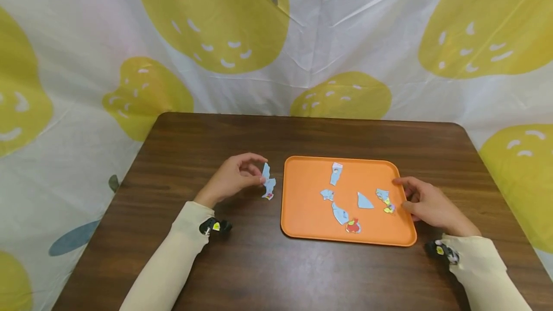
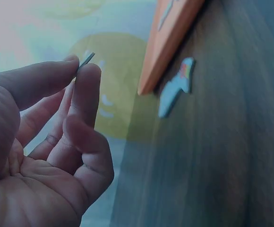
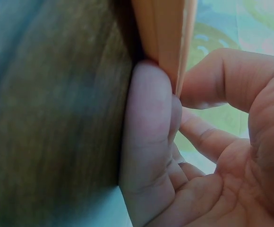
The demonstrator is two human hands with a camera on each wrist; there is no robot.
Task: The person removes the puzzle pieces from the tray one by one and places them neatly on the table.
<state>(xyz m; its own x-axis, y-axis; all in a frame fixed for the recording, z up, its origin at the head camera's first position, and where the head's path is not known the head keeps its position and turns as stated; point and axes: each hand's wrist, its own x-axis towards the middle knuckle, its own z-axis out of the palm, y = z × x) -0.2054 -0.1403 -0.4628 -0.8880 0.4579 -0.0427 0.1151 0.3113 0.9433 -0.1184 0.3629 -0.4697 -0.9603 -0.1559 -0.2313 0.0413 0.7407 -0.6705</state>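
My left hand point(image 1: 236, 174) is just left of the orange tray point(image 1: 302, 227), pinching a thin, light blue puzzle piece point(image 1: 266, 171) between thumb and fingertip. The left wrist view shows that piece point(image 2: 86, 59) edge-on, its lower part hidden by the fingers. Another light blue piece with a red patch point(image 1: 269, 190) lies on the table below it, close to the tray's left side. At the tray's right edge, my right hand point(image 1: 432, 205) grips the rim point(image 3: 167, 42), the thumb on one side and fingers on the other.
Several irregular pieces lie scattered on the tray, among them a blue triangular one point(image 1: 365, 201), a red one point(image 1: 353, 226) and a blue-and-yellow one point(image 1: 386, 200). The dark wooden table point(image 1: 224, 133) ends at a curtain point(image 1: 242, 92) with yellow fruit shapes.
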